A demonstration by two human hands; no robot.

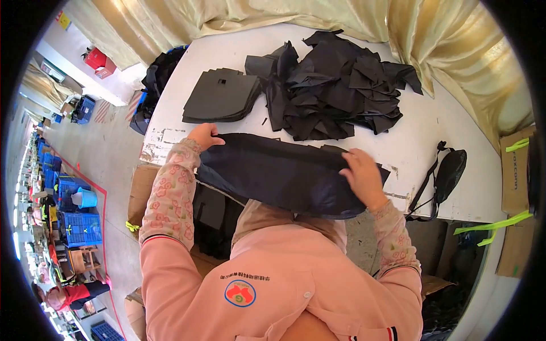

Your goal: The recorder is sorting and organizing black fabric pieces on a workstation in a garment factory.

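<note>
Left grip (203, 137) pinches dark fabric (278, 175) overhanging the table edge (469, 217) beside open tabletop (418, 148); right grip (365, 178) unclear.

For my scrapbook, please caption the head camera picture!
Left fingers and right fingers at black cloth, before stacked dark panels and a crumpled heap on a white table.

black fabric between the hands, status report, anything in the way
Left hand at left end, right hand at right. Black fabric spread between, overhanging front of table. Black pile and panel stack beyond; nothing lying on fabric.
</note>
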